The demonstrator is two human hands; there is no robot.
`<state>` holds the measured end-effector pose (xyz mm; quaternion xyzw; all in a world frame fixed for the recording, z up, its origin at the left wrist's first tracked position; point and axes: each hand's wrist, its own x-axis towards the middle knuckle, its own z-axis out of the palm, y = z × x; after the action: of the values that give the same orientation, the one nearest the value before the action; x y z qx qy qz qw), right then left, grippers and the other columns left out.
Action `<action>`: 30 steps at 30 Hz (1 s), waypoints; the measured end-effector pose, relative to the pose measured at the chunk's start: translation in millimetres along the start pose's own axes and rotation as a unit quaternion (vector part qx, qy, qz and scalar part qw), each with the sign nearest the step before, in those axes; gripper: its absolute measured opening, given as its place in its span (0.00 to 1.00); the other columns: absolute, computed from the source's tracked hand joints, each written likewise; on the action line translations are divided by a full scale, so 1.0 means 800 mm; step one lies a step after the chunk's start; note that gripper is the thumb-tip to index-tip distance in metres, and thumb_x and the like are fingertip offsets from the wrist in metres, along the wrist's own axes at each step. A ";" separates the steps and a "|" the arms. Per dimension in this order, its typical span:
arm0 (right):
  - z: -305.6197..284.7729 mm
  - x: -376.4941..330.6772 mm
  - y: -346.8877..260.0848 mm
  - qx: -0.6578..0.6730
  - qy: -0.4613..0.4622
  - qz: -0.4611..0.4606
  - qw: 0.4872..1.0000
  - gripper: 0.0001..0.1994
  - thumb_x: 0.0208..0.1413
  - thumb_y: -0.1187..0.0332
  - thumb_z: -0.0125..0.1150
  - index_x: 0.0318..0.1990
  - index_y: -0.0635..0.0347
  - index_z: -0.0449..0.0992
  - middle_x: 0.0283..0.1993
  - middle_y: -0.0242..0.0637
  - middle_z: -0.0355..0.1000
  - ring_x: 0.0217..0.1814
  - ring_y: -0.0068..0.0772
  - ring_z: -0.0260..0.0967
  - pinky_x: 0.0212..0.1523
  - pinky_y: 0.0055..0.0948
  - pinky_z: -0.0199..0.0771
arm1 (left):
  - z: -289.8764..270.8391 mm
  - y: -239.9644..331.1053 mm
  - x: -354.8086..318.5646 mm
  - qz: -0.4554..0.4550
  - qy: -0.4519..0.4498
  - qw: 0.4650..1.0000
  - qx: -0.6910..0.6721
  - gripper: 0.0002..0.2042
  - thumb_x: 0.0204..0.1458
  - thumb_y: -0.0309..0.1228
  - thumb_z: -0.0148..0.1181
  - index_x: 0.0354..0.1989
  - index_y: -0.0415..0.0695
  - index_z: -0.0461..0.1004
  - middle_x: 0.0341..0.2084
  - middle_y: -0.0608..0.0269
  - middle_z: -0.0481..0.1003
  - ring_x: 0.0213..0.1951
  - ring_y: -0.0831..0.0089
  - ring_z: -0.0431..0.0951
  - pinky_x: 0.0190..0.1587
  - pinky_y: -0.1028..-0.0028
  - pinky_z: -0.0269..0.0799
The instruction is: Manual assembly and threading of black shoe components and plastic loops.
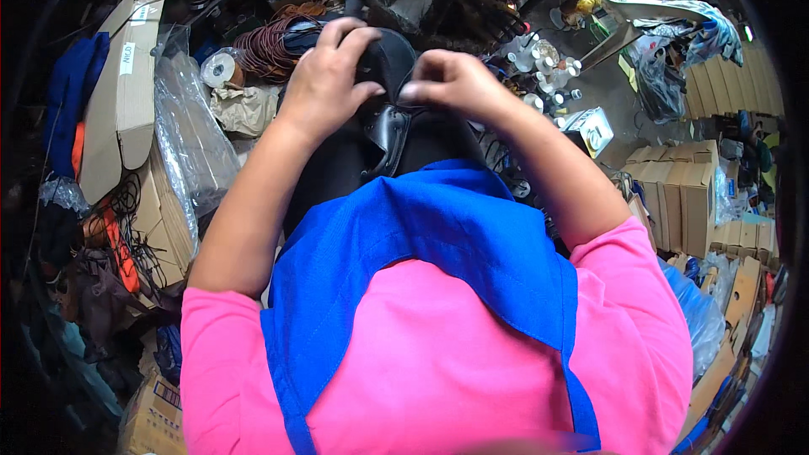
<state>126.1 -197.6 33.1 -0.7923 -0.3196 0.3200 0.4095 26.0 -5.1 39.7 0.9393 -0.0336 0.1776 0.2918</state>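
Note:
A black leather shoe (pixel 394 63) rests between my dark-clothed knees, its rounded end pointing away from me and a shiny strip with eyelet-like holes on the nearer part. My left hand (pixel 331 84) is bent over the shoe's left side, thumb and fingers against it. On the right edge, my right hand (pixel 459 84) is closed in a pinch and slightly blurred. Whatever lies between its thumb and forefinger is too small to make out. A blue apron (pixel 421 211) covers my lap just below the shoe.
Reddish-brown cord coils (pixel 270 46) and a white spool (pixel 219 69) lie beyond my left arm. Cardboard sheets (pixel 118 109) and clear plastic (pixel 194 135) stand at the left. To the right are several small bottles (pixel 543 67), a tin can (pixel 588 131) and cardboard boxes (pixel 674 185).

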 end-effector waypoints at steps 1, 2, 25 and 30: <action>-0.008 -0.001 0.008 0.043 0.014 0.006 0.999 0.12 0.50 0.64 0.65 0.35 0.63 0.74 0.31 0.31 0.72 0.36 0.20 0.67 0.38 0.26 0.69 | -0.002 -0.004 -0.013 -0.009 -0.023 1.000 0.011 0.28 0.36 0.25 0.68 0.51 0.44 0.67 0.50 0.55 0.67 0.52 0.54 0.70 0.52 0.64 0.69; -0.015 -0.004 0.015 0.086 0.028 0.013 0.996 0.12 0.51 0.64 0.64 0.37 0.63 0.75 0.33 0.33 0.72 0.37 0.20 0.67 0.40 0.26 0.68 | -0.001 -0.009 -0.024 -0.009 -0.025 1.000 0.010 0.28 0.36 0.25 0.68 0.51 0.44 0.67 0.50 0.55 0.67 0.52 0.54 0.70 0.52 0.64 0.69; -0.005 0.016 0.081 0.781 0.030 0.119 0.612 0.20 0.63 0.51 0.43 0.24 0.53 0.61 0.16 0.25 0.50 0.15 0.21 0.44 0.26 0.24 0.55 | -0.050 -0.034 -0.042 -0.098 -0.297 0.949 -0.039 0.09 0.47 0.27 0.60 0.35 0.39 0.69 0.27 0.51 0.74 0.32 0.57 0.76 0.36 0.65 0.70; -0.004 0.019 0.077 0.762 0.035 0.126 0.635 0.20 0.63 0.52 0.43 0.23 0.53 0.60 0.16 0.25 0.50 0.15 0.21 0.44 0.26 0.24 0.55 | -0.064 -0.080 -0.062 -0.222 -0.058 0.973 -0.029 0.09 0.54 0.32 0.56 0.38 0.40 0.73 0.30 0.52 0.77 0.34 0.62 0.78 0.37 0.69 0.72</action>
<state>152.9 -215.7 -21.6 -0.2424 0.1551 0.4702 0.8343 -25.8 74.2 26.9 0.9229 0.1541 0.0529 0.3487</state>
